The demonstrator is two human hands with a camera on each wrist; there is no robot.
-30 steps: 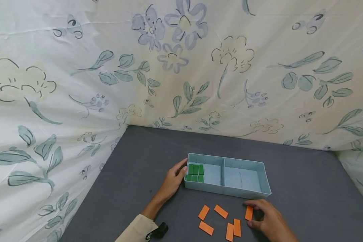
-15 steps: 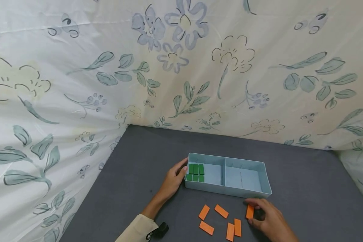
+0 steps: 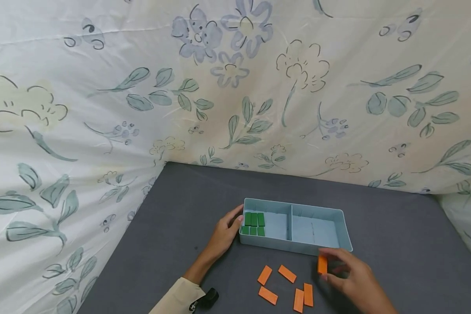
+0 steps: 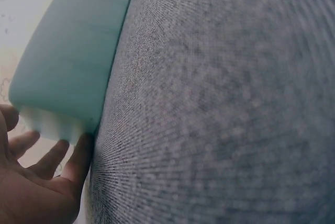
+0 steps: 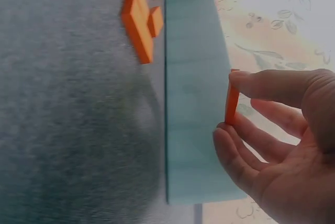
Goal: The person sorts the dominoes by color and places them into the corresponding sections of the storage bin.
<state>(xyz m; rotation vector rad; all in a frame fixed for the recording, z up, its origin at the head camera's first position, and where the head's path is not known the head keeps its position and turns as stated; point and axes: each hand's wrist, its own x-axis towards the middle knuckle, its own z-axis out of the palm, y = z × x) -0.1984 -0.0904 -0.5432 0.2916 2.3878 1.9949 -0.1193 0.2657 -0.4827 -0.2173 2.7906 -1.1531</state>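
Observation:
A light blue two-part box stands on the dark table. Its left compartment holds several green blocks in two rows; the right one holds none. My left hand rests against the box's left end, and the left wrist view shows its fingertips on the end wall. Between thumb and fingers my right hand pinches an orange block just in front of the box's near wall, toward the right. In the right wrist view that block is upright between the fingertips.
Several orange blocks lie scattered on the table in front of the box, two of them side by side. A black object is by the left sleeve. Patterned cloth hangs behind and to the left.
My right hand has raised the orange block off the table and moved it up toward the box's near wall. The left hand and the box have stayed in place.

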